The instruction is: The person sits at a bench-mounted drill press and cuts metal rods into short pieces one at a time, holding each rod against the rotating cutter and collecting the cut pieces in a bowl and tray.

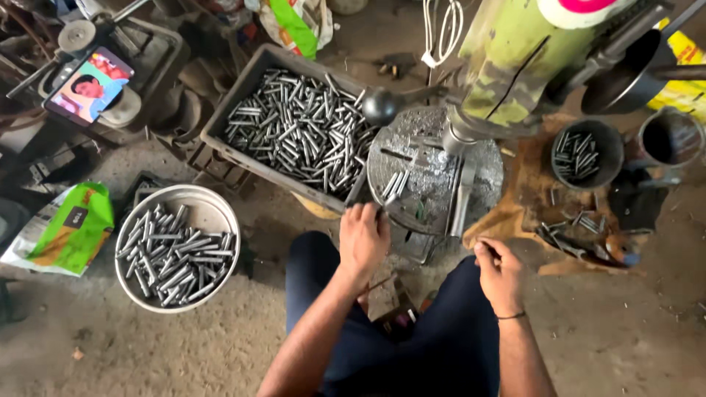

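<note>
My left hand (363, 237) rests at the near edge of a round metal drill table (434, 173), its fingers curled on a short metal rod there. A few more rods (394, 184) lie on the table beside it. My right hand (498, 267) hovers over my right knee, pinching a small dark piece between thumb and fingers. A green drill press (507, 59) rises above the table, with its spindle (462, 132) over the table.
A grey crate (243, 103) full of metal rods stands to the upper left of the table. A round white basin (213, 209) with rods sits at the left. A small dark tub (610, 143) with rods is at the right. A phone (90, 84) leans at far left.
</note>
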`<state>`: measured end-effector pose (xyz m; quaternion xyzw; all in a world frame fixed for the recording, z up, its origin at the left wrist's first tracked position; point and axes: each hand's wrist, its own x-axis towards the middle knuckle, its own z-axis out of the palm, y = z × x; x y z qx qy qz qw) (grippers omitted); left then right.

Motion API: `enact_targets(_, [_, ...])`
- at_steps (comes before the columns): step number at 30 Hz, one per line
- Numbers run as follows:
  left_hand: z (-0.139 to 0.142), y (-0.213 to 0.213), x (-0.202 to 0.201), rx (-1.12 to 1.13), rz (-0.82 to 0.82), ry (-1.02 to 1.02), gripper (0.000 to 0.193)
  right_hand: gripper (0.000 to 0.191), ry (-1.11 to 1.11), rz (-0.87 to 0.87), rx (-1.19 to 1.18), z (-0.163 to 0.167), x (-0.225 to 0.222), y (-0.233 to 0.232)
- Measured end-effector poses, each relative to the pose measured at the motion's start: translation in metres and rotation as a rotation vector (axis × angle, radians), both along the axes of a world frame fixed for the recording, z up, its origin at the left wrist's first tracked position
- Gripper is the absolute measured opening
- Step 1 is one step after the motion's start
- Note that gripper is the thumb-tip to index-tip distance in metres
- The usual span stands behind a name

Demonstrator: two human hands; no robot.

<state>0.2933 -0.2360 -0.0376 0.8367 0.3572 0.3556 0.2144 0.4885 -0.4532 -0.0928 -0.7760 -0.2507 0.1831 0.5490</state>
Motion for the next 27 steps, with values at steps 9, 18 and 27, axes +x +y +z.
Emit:
enact_targets(9, [0.008,0.090,0.085,0.157,-0.091,0.300,0.014,0.027,-0.057,0.012,0.062,0.010,-0.002,0.004])
enact_targets(18, [0.009,0.105,0.097,0.133,-0.210,0.311,0.012,0.026,-0.092,-0.037,-0.002,0.015,0.008,-0.003])
enact_targets(27, [0.026,0.088,0.100,-0.228,-0.259,0.121,0.060,0.023,-0.109,-0.090,-0.030,-0.001,0.030,-0.015])
